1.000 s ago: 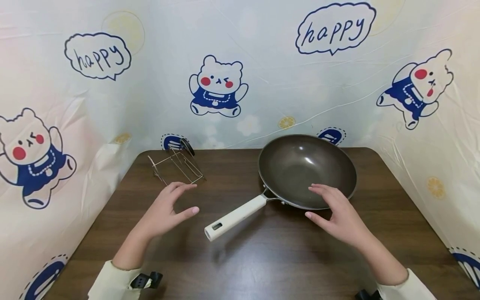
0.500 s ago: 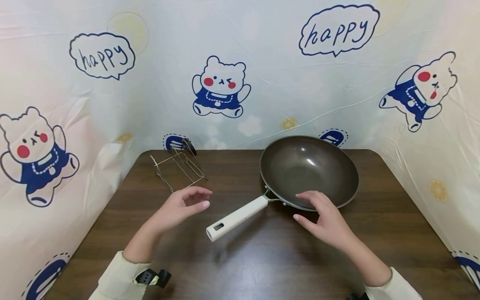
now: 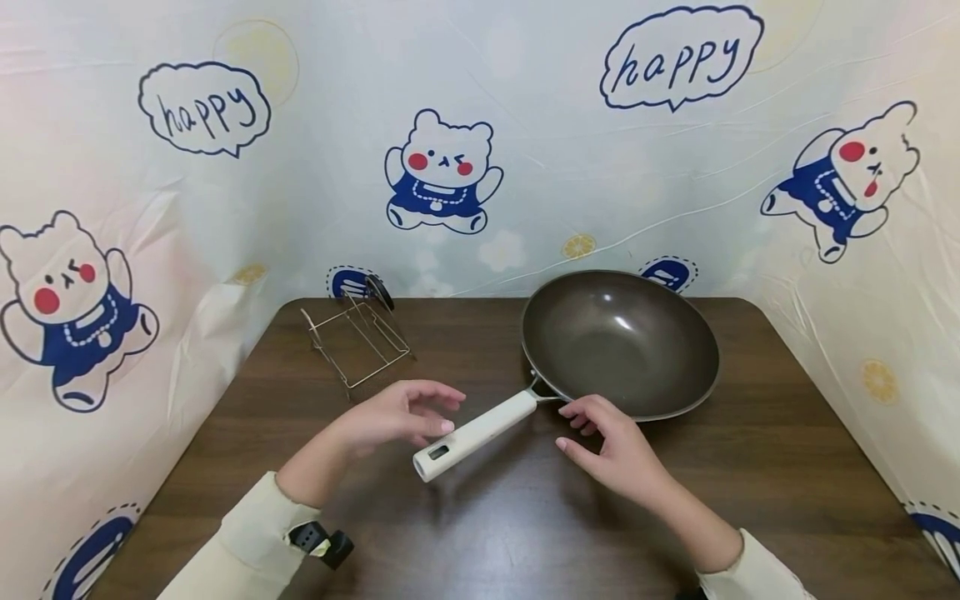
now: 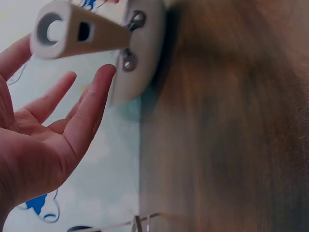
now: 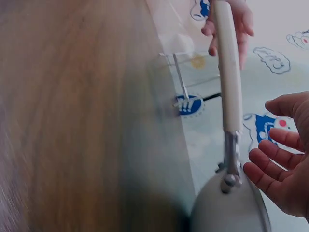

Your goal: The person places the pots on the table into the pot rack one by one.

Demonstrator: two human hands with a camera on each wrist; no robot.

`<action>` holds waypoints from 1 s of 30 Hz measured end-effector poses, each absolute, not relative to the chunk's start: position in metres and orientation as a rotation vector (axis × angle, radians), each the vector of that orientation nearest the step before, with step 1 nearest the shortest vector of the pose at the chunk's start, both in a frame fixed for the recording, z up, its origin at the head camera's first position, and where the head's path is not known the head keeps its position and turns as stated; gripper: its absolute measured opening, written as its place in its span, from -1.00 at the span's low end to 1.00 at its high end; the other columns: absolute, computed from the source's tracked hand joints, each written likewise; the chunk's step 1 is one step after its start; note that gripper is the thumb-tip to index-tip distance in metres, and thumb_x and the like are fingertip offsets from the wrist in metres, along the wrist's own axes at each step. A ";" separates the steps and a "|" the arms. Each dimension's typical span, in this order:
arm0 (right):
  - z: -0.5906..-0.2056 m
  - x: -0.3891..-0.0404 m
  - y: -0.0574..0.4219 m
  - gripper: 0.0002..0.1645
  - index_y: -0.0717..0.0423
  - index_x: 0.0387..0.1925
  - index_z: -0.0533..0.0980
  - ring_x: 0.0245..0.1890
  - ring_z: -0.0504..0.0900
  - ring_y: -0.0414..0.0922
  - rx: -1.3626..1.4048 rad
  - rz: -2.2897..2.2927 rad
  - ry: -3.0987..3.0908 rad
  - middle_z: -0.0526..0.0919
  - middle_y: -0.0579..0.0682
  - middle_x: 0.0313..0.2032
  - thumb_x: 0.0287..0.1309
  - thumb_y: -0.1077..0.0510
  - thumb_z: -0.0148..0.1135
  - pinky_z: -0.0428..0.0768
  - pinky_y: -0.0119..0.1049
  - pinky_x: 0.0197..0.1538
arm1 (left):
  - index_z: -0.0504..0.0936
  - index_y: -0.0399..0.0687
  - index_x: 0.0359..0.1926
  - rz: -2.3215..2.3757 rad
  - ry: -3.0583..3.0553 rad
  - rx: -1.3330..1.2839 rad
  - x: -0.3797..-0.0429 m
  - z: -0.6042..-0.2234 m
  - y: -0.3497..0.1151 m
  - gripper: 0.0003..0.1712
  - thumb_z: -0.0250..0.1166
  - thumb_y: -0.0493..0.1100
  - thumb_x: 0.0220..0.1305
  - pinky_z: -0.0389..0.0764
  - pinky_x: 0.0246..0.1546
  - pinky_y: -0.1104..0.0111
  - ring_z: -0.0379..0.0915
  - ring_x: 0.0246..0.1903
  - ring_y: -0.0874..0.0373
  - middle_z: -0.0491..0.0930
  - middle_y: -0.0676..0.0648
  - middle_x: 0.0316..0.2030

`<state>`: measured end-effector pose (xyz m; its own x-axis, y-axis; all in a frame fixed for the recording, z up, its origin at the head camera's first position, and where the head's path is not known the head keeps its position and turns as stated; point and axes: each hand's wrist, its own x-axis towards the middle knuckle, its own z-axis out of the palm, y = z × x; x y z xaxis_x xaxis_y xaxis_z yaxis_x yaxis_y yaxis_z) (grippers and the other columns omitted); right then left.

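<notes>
Two hands flanked a wok handle on the counter.
The wok (image 3: 621, 342) sat on the dark counter (image 3: 525, 517); its cream handle (image 3: 474, 435) lay between the left hand (image 3: 397, 414) and right hand (image 3: 609, 442), both with fingers apart and relaxed, gripping nothing.

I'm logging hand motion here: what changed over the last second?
Both hands closed in on the pan's handle. The left hand moved right until its fingertips reached the handle's end; the right hand slid left off the pan rim toward the handle's base. Neither grips it yet. Pan, wire rack and table stayed put.
</notes>
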<state>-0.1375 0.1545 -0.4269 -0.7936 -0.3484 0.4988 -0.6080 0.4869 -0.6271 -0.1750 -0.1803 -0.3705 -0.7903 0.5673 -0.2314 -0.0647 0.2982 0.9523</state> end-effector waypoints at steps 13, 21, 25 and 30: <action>-0.448 -0.136 0.124 -0.70 0.07 -0.17 0.56 -0.31 0.65 0.01 0.864 1.482 -2.460 0.60 0.00 -0.21 0.04 0.27 0.44 0.67 -0.26 -0.22 | 0.07 -0.24 0.47 1.531 1.695 0.426 -0.170 -0.380 -0.170 0.04 0.47 -0.28 0.06 0.67 -0.27 0.08 0.52 -0.08 -0.09 0.30 -0.31 0.15; -0.448 -0.138 0.107 -0.69 0.34 -0.11 0.52 -0.23 0.68 0.06 0.571 2.035 -2.524 0.64 0.18 -0.21 0.17 0.22 0.35 0.67 -0.18 -0.15 | 0.09 -0.34 0.44 1.550 1.520 0.413 -0.171 -0.385 -0.168 -0.10 0.31 -0.38 0.11 0.66 -0.43 0.24 0.59 -0.14 -0.05 0.38 -0.26 0.11; -0.451 -0.142 0.094 -0.61 0.45 0.00 0.38 -0.16 0.67 0.15 0.346 2.693 -2.195 0.59 0.22 -0.16 0.25 0.26 0.23 0.65 -0.07 -0.05 | 0.11 -0.36 0.43 1.548 1.527 0.397 -0.170 -0.384 -0.167 -0.11 0.30 -0.39 0.10 0.64 -0.47 0.27 0.59 -0.20 0.00 0.40 -0.23 0.07; -0.454 -0.146 0.081 -0.80 0.25 -0.01 0.35 -0.14 0.65 -0.01 0.184 3.240 -1.517 0.58 0.09 -0.16 0.37 0.33 0.02 0.60 -0.12 0.05 | 0.09 -0.37 0.43 1.554 1.505 0.403 -0.169 -0.384 -0.167 -0.09 0.32 -0.41 0.11 0.65 -0.46 0.26 0.57 -0.19 0.00 0.41 -0.22 0.07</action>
